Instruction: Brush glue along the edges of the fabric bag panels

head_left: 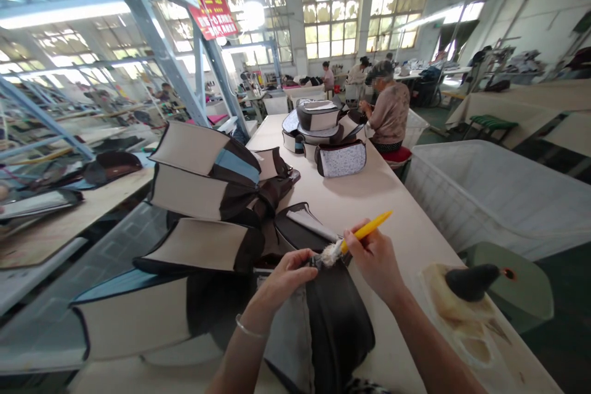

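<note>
In the head view, a black and grey bag piece [339, 320] lies at the table's near edge. My left hand [290, 274] pinches its upper edge between thumb and fingers. My right hand [375, 258] is closed round a yellow-handled brush [372, 225], which slants down to the left. Its whitish bristles touch the bag's edge just right of my left fingertips. Several beige and black bag pieces [194, 197] are stacked to the left of my hands. A black flap with a white strip [305, 228] lies just beyond them.
A dark cone-shaped bottle [471, 282] rests on a stained patch at the right table edge, beside a green bin [512, 277]. More bags [341, 159] are piled farther up the table [314, 191]. A seated person [390, 108] and white tubs [498, 197] are at right.
</note>
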A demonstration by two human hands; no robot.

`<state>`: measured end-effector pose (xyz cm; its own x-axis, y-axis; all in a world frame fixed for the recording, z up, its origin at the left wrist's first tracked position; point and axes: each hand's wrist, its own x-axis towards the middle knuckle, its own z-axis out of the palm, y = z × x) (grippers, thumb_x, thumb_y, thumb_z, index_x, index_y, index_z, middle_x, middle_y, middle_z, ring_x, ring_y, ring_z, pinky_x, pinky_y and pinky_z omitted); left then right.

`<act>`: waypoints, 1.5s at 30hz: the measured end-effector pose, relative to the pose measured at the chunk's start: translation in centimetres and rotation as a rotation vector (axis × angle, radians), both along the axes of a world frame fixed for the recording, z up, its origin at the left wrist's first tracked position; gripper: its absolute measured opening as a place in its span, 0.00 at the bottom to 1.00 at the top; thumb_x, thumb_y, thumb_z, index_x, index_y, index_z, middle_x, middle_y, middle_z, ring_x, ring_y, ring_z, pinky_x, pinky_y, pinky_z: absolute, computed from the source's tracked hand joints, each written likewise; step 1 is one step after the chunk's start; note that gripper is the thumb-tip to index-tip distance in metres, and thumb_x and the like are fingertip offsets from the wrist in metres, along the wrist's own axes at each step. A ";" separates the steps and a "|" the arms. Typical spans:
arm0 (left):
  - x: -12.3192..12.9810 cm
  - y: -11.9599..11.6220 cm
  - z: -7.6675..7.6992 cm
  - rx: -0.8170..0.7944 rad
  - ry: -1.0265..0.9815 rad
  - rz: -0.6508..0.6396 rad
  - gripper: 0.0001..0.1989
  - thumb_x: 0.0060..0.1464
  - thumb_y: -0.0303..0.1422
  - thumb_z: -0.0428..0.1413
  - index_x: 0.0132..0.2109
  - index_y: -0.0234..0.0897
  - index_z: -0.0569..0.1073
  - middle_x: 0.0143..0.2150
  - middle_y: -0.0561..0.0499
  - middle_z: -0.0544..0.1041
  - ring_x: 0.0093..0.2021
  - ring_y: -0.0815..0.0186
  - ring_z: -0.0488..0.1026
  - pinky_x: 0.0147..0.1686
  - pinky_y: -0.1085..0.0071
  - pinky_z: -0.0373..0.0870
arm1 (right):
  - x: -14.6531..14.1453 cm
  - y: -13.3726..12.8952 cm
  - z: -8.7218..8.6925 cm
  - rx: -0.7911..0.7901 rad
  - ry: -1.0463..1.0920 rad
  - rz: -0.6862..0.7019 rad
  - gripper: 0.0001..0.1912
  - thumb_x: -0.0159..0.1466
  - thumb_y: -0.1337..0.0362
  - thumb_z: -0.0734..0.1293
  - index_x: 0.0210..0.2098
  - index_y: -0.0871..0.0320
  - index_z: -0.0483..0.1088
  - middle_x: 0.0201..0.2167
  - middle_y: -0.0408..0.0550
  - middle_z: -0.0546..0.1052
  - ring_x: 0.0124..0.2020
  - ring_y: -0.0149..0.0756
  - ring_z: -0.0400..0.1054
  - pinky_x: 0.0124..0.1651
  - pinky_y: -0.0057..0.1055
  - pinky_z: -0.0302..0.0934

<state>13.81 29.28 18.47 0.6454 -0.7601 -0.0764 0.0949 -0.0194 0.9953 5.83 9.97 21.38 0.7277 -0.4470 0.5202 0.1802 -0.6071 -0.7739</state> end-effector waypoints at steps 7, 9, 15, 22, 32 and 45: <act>-0.1 -0.5 -0.4 -0.044 0.095 0.034 0.10 0.45 0.31 0.61 0.38 0.35 0.74 0.34 0.53 0.73 0.34 0.69 0.67 0.35 0.75 0.62 | -1.3 0.8 0.1 0.043 -0.055 -0.001 0.12 0.65 0.55 0.62 0.31 0.55 0.63 0.19 0.39 0.70 0.19 0.31 0.66 0.24 0.26 0.58; -0.4 -0.9 -0.3 -0.056 0.110 0.062 0.10 0.45 0.31 0.61 0.38 0.36 0.74 0.34 0.53 0.74 0.34 0.69 0.67 0.36 0.75 0.62 | -1.6 0.8 0.1 0.011 -0.048 0.035 0.11 0.66 0.56 0.61 0.31 0.56 0.64 0.20 0.40 0.71 0.20 0.31 0.67 0.25 0.26 0.58; -1.1 -1.7 0.4 -0.104 0.091 0.018 0.08 0.45 0.29 0.59 0.36 0.35 0.73 0.32 0.53 0.73 0.33 0.69 0.67 0.34 0.75 0.61 | -2.5 0.3 0.7 0.005 -0.106 -0.045 0.10 0.66 0.57 0.61 0.31 0.56 0.63 0.17 0.37 0.67 0.17 0.29 0.63 0.21 0.25 0.54; 1.0 1.1 -0.5 -0.419 0.311 0.152 0.11 0.36 0.29 0.59 0.33 0.34 0.71 0.27 0.53 0.70 0.26 0.71 0.66 0.28 0.75 0.61 | -2.2 -0.1 1.5 0.234 -0.276 -0.011 0.10 0.65 0.57 0.65 0.33 0.56 0.64 0.20 0.37 0.66 0.19 0.27 0.60 0.22 0.25 0.54; 0.8 8.2 -2.0 -0.475 0.311 0.467 0.12 0.35 0.40 0.56 0.27 0.39 0.65 0.23 0.49 0.68 0.26 0.63 0.66 0.28 0.65 0.67 | 1.4 6.1 -0.7 0.526 -0.158 0.448 0.11 0.65 0.55 0.66 0.35 0.57 0.65 0.20 0.36 0.65 0.22 0.27 0.59 0.25 0.26 0.54; 2.4 11.0 -4.8 -0.715 0.383 0.457 0.10 0.36 0.35 0.55 0.28 0.38 0.63 0.21 0.55 0.66 0.24 0.65 0.69 0.39 0.63 0.72 | 4.0 10.6 -2.9 0.395 -0.221 0.630 0.08 0.66 0.62 0.66 0.44 0.55 0.68 0.33 0.43 0.74 0.33 0.31 0.69 0.37 0.29 0.65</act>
<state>16.24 40.25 13.63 0.9212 -0.3869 0.0418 0.2670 0.7064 0.6556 9.86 20.52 18.47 0.8039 -0.1659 0.5711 0.5756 -0.0250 -0.8174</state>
